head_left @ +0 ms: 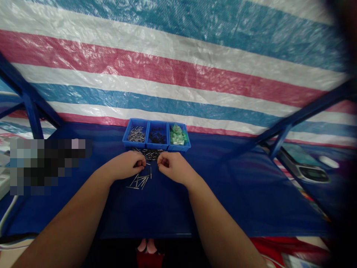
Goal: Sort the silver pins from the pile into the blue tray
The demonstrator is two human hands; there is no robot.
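Note:
My left hand (129, 164) is closed, its fingertips pinched together beside a pile of dark and silver pins (150, 154). Facing it across a small gap, my right hand (172, 166) is also closed in a pinch. What either hand holds, if anything, is too small to make out. Several silver pins (141, 181) lie loose on the blue table just below my left hand. Behind the hands stand three joined blue bins: the left one holds silver pins (136, 134), the middle one dark pieces (157, 136), the right one green-tinted plastic bags (177, 135).
The blue table (234, 201) has blue metal struts (32, 111) at both sides. A digital scale (306, 167) is at the right. A striped sheet (178, 67) hangs behind. A blurred-out patch covers the left side, near a white cable (9, 212).

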